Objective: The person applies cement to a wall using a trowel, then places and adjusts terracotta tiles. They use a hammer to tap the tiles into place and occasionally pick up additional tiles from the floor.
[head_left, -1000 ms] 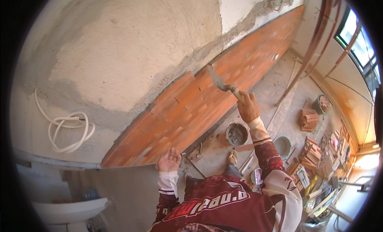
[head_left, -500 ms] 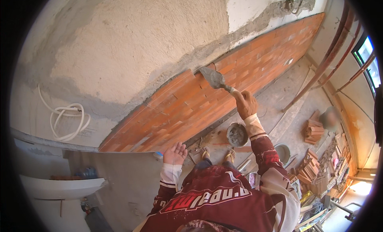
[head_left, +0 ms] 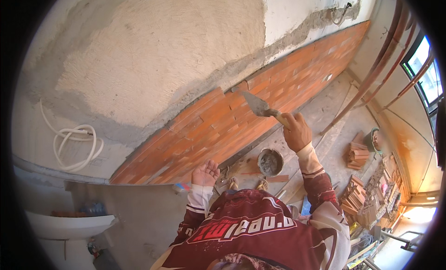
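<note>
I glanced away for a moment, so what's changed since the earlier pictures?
Compared with half a second ago, the right hand has drawn the trowel back rightward, away from the upper edge of the reddish tiles. Nothing was grasped or released. The left hand stays open and empty, and the bucket of grey mix stays put.

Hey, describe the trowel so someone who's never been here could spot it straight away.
Start with the long band of orange brick tiles below the rough, pale plaster of the wall. In front of it, the person's right grip holds the trowel by its light-coloured handle. Its pointed grey blade stands out from the orange, straight-edged tiles behind.
</note>
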